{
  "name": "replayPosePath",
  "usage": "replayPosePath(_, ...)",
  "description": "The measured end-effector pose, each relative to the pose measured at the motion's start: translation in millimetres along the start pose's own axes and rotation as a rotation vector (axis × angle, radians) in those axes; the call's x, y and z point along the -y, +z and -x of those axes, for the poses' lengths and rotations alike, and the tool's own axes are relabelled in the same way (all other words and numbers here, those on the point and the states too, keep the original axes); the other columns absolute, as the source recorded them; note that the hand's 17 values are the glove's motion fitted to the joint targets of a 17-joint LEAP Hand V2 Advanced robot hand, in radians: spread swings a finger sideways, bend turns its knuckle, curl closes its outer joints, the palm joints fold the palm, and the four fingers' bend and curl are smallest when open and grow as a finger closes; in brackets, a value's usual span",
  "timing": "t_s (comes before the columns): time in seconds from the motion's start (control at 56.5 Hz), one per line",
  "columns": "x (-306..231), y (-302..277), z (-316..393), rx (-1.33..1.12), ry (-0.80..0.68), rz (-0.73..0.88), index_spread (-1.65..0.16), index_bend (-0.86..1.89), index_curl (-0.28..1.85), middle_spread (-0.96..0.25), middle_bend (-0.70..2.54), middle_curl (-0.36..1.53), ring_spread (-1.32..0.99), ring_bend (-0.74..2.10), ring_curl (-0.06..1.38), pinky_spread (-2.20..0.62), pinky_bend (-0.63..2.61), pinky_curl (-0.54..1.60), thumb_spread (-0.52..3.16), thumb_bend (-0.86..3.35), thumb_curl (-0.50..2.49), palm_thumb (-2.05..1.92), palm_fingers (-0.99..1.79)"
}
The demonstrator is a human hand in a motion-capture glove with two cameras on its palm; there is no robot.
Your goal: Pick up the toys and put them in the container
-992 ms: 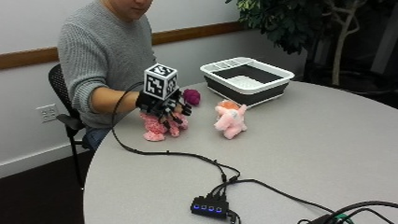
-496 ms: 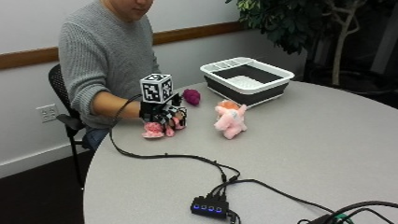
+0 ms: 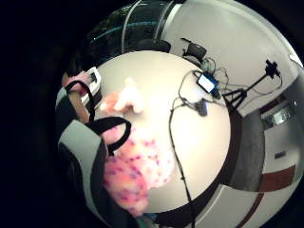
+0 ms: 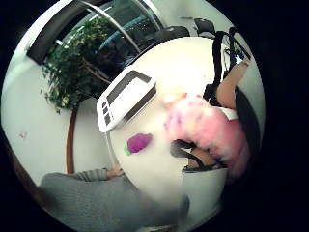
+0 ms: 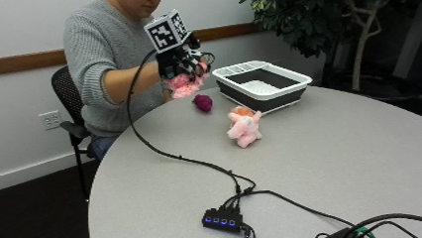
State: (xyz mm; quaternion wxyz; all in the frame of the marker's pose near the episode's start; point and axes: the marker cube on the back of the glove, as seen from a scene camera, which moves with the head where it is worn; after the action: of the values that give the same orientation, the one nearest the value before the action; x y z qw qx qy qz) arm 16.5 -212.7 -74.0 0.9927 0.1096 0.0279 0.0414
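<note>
We see pink spotted plush toy [image 5: 186, 85] held aloft above surface, fuzzy, pink with darker flecks, fingers curled round it. Second plush toy [image 5: 242, 127], pale pink with orange top, stands upright on surface near container. Small purple toy [image 5: 203, 102] lies on surface between the two. Container [image 5: 264, 85], white rim, dark walls, open top, sits at far edge of surface.

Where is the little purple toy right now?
In the outside view the purple toy lies on the table, between the person's raised right hand and the white container, just behind the standing pink plush.
</note>
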Motion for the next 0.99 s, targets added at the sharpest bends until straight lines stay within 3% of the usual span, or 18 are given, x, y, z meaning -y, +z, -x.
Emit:
replayPosePath(0.106, 25, 14, 50, 0.168, -0.037, 0.031, -0.38, 0.65, 0.65, -0.24, 0.68, 0.45, -0.44, 1.13, 0.56, -0.44, 0.96, 0.44, 0.80, 0.14, 0.85, 0.64, 1.09)
replayPosePath(0.177, 44, 33, 124, 0.299, -0.135, 0.055, -0.38, 0.65, 0.67, -0.24, 0.69, 0.47, -0.44, 1.14, 0.57, -0.45, 0.96, 0.45, 0.76, 0.13, 0.89, 0.64, 1.08)
replayPosePath(0.336, 76, 84, 273, 0.190, -0.376, 0.072, -0.37, 0.63, 0.70, -0.25, 0.68, 0.50, -0.45, 1.13, 0.58, -0.45, 0.97, 0.46, 0.69, 0.13, 0.97, 0.63, 1.03)
replayPosePath(0.478, 102, 106, 298, 0.178, -0.382, 0.124, -0.37, 0.60, 0.73, -0.26, 0.65, 0.53, -0.45, 1.12, 0.59, -0.45, 0.98, 0.47, 0.66, 0.13, 1.03, 0.63, 1.00)
replayPosePath(0.567, 114, 123, 287, 0.000, -0.303, 0.121, -0.37, 0.58, 0.75, -0.26, 0.65, 0.54, -0.46, 1.11, 0.60, -0.45, 0.98, 0.48, 0.66, 0.13, 1.06, 0.63, 0.99)
replayPosePath(0.691, 108, 143, 295, 0.100, -0.349, 0.197, -0.38, 0.55, 0.77, -0.27, 0.61, 0.56, -0.46, 1.11, 0.60, -0.44, 0.99, 0.48, 0.66, 0.12, 1.11, 0.62, 0.95)
replayPosePath(0.761, 104, 162, 292, 0.051, -0.331, 0.297, -0.38, 0.50, 0.79, -0.28, 0.57, 0.57, -0.46, 1.10, 0.61, -0.44, 1.02, 0.49, 0.68, 0.12, 1.12, 0.61, 0.85)
replayPosePath(0.815, 98, 173, 285, 0.052, -0.343, 0.411, -0.39, 0.24, 0.76, -0.28, 0.40, 0.53, -0.43, 1.08, 0.62, -0.44, 1.19, 0.54, 0.76, 0.09, 1.11, 0.55, 0.46)
replayPosePath(0.832, 97, 176, 283, 0.064, -0.343, 0.441, -0.39, 0.22, 0.77, -0.27, 0.39, 0.54, -0.43, 1.09, 0.63, -0.43, 1.21, 0.54, 0.78, 0.09, 1.10, 0.55, 0.45)
replayPosePath(0.85, 95, 177, 281, 0.081, -0.341, 0.460, -0.38, 0.08, 0.71, -0.25, 0.23, 0.48, -0.40, 1.02, 0.60, -0.39, 1.24, 0.54, 0.87, -0.03, 1.06, 0.32, 0.05)
replayPosePath(0.885, 94, 178, 280, 0.119, -0.336, 0.472, -0.37, 0.08, 0.70, -0.22, 0.19, 0.48, -0.34, 0.88, 0.60, -0.30, 1.28, 0.58, 0.92, -0.10, 1.01, 0.16, -0.25)
replayPosePath(0.992, 90, 176, 280, 0.152, -0.340, 0.457, -0.37, 0.09, 0.53, -0.17, 0.15, 0.42, -0.22, 0.53, 0.43, -0.14, 1.17, 0.49, 1.05, -0.06, 0.90, -0.04, -0.30)
